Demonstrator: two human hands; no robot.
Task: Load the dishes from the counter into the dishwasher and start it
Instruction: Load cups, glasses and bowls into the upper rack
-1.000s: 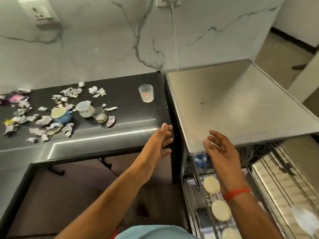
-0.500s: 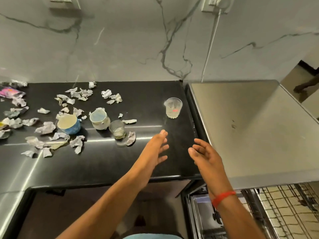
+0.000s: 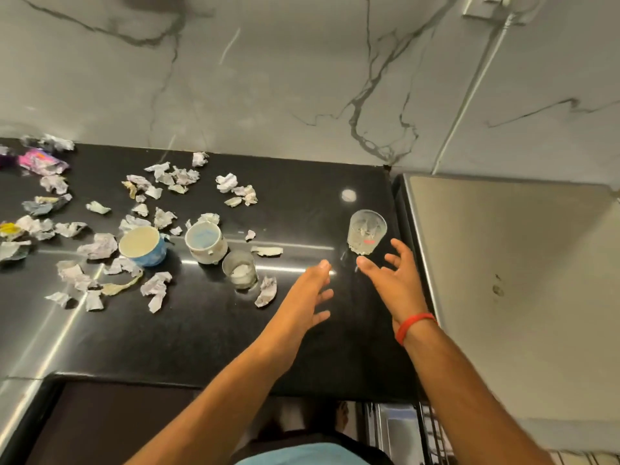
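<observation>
Black counter [image 3: 208, 333]: glossy, set against a veined marble wall [image 3: 268, 78]. Clear tumbler [image 3: 366, 231]: stood upright near the counter's right edge, a red mark seen low on its side. Small glass [image 3: 239, 268]: upright at mid-counter, a whitish residue seen inside. White mug [image 3: 206, 242]: placed just behind the small glass, bluish inside. Blue cup [image 3: 142, 245]: placed left of the white mug, cream interior. Crumpled paper scraps [image 3: 100, 245]: scattered over the left half of the counter, around the cups. Pink wrapper [image 3: 40, 161]: laid at far left. Right hand [image 3: 391, 280]: held above the counter just in front of the clear tumbler, fingers spread, nothing gripped; red band [image 3: 414, 327] worn at the wrist. Left hand [image 3: 310, 293]: extended alongside, fingers straight, nothing held, apart from the right. Steel dishwasher top [image 3: 503, 280]: adjoined to the counter's right side. Dishwasher rack [image 3: 432, 431]: partly glimpsed below it.
</observation>
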